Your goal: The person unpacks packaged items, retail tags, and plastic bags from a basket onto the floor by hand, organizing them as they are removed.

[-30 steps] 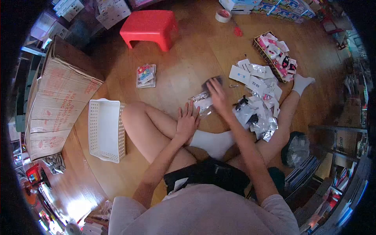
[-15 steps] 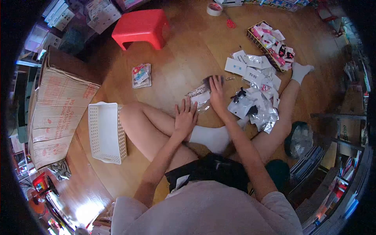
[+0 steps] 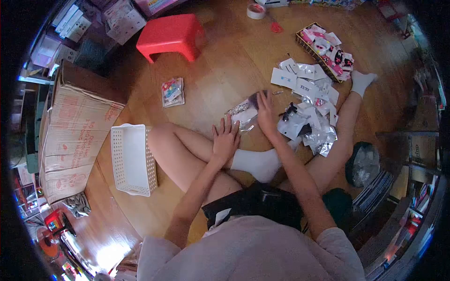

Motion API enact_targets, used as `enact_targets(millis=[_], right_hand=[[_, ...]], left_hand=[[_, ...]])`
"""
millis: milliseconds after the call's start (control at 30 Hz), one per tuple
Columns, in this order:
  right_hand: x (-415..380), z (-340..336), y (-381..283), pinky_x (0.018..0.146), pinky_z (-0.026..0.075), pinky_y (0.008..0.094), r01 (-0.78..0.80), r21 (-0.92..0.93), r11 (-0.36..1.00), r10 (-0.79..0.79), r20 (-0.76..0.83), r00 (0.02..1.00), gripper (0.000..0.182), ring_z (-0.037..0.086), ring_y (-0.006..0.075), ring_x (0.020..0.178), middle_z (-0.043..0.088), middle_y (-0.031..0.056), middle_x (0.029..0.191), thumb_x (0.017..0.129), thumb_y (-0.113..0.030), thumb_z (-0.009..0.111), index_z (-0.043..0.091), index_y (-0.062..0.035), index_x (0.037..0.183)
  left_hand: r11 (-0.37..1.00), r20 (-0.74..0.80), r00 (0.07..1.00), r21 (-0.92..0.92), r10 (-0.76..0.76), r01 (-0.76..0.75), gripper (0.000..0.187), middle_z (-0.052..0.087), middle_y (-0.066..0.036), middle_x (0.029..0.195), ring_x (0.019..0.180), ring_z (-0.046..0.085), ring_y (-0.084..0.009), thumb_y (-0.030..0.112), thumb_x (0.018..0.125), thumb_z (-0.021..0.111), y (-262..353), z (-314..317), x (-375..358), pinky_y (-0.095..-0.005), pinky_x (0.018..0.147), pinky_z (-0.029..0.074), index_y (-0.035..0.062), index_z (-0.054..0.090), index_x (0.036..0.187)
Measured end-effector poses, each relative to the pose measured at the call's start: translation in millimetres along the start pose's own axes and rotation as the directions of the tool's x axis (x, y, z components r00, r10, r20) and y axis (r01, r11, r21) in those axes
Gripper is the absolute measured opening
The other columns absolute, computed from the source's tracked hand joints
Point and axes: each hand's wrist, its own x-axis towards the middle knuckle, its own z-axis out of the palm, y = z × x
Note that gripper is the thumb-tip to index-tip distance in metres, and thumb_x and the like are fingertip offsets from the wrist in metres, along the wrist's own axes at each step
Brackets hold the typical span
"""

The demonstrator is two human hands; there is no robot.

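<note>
On the wooden floor before my folded leg lies a clear plastic packet (image 3: 244, 118) with a white card and a patterned, beaded-looking strip. My left hand (image 3: 226, 139) rests flat at its near left edge, fingers spread. At the packet's far end is a small dark piece (image 3: 253, 99), its kind unclear. My right hand (image 3: 266, 117) lies over it with fingers stretched out, partly covering it. To the right is a pile of clear packets with white cards (image 3: 307, 100), some holding black bows (image 3: 289, 111).
A wicker basket (image 3: 311, 52) of pink and black packaged items stands beyond the pile. A white perforated basket (image 3: 133, 161) sits left of my knee, near a cardboard box (image 3: 77, 140). Farther off are a bagged colourful bundle (image 3: 173, 92), red stool (image 3: 171, 37), tape roll (image 3: 256, 11) and red scissors (image 3: 276, 27).
The whole view has shifted slightly right. My right hand's fingers have drawn closer together and turned a little over the dark piece; my left hand stays by the packet.
</note>
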Motion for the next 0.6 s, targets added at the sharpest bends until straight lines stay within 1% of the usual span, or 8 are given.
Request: enact_targets(millis=[67,133,167,267,333,467,567,600], right_hand=[[-6.9,-28.1,-10.7,0.109,0.025,0.0456,-0.125,0.155,0.980,0.126,0.004,0.992,0.055,0.031,0.0382,0.131,0.037,0.0192,0.140,0.080,0.001,0.047,0.040,0.0013,0.134],[-28.7,-55.7,-27.5,0.109,0.026,0.0445,-0.173,0.427,0.888,0.171,0.042,0.984,0.055,0.033,0.0374,0.130,0.038,0.0196,0.139,0.079,0.002,0.048,0.040,0.0006,0.134],[-43.7,-64.9,-32.4,0.109,0.026,0.0435,-0.184,0.429,0.885,0.159,0.095,0.983,0.055,0.035,0.0361,0.129,0.039,0.0195,0.138,0.078,0.004,0.047,0.041,0.0001,0.133],[-86.1,-82.0,-41.7,0.109,0.027,0.0417,-0.181,0.396,0.900,0.093,0.231,0.969,0.054,0.038,0.0342,0.128,0.042,0.0194,0.136,0.078,0.005,0.045,0.043,-0.0012,0.132],[-98.5,-82.5,-40.3,0.109,0.027,0.0422,-0.110,0.336,0.935,0.013,0.279,0.960,0.055,0.037,0.0353,0.128,0.041,0.0195,0.135,0.079,0.003,0.047,0.041,-0.0019,0.133],[-93.1,-75.6,-45.1,0.109,0.027,0.0433,-0.132,0.338,0.932,0.051,0.238,0.970,0.055,0.038,0.0353,0.127,0.042,0.0185,0.134,0.079,0.003,0.048,0.041,-0.0022,0.133],[-88.8,-79.8,-43.9,0.109,0.028,0.0422,-0.196,0.365,0.910,0.141,0.172,0.975,0.053,0.038,0.0357,0.126,0.042,0.0188,0.133,0.080,0.004,0.047,0.041,-0.0022,0.132],[-90.1,-80.2,-44.2,0.108,0.029,0.0405,-0.213,0.373,0.903,0.171,0.142,0.975,0.052,0.038,0.0359,0.126,0.042,0.0194,0.133,0.080,0.004,0.045,0.042,-0.0023,0.132]], left_hand=[[1.000,-0.027,0.999,0.012,0.021,-0.020,0.050,0.028,-0.017,0.145,0.131,0.031,-0.0355,0.025,0.087,0.055,0.1,-5.2,-0.2,-0.0577,0.105,0.024,0.0089,0.044,0.132],[0.927,-0.139,0.987,-0.375,-0.076,0.019,0.051,0.035,-0.018,0.139,0.127,0.035,-0.0365,0.021,0.082,0.061,-6.6,-11.5,9.2,-0.0522,0.103,0.030,0.0044,0.046,0.127],[0.833,-0.175,0.975,-0.552,-0.139,0.020,0.052,0.038,-0.019,0.135,0.125,0.037,-0.0370,0.020,0.080,0.065,-9.8,-14.5,16.1,-0.0494,0.102,0.033,0.0022,0.047,0.125],[0.949,-0.421,0.902,-0.312,-0.101,-0.039,0.058,0.051,-0.021,0.117,0.110,0.048,-0.0399,0.018,0.069,0.075,-7.9,-28.2,42.9,-0.0423,0.093,0.042,-0.0005,0.050,0.118],[0.960,-0.249,0.962,-0.276,-0.117,0.045,0.055,0.053,-0.020,0.110,0.102,0.052,-0.0387,0.018,0.066,0.077,-4.5,-21.5,55.1,-0.0435,0.088,0.044,0.0000,0.052,0.112],[0.946,0.005,0.994,-0.307,-0.106,0.103,0.039,0.053,-0.016,0.098,0.092,0.053,-0.0369,0.013,0.070,0.072,-12.8,-3.5,74.8,-0.0421,0.085,0.045,0.0012,0.056,0.103],[0.850,-0.273,0.960,-0.518,-0.054,-0.100,0.031,0.054,-0.014,0.098,0.094,0.053,-0.0338,0.006,0.069,0.067,1.6,-45.7,67.6,-0.0402,0.082,0.045,0.0040,0.057,0.098],[0.883,-0.296,0.955,-0.443,0.015,-0.152,0.032,0.054,-0.013,0.099,0.094,0.053,-0.0329,0.005,0.068,0.065,4.6,-52.7,64.8,-0.0405,0.082,0.045,0.0047,0.057,0.099]])
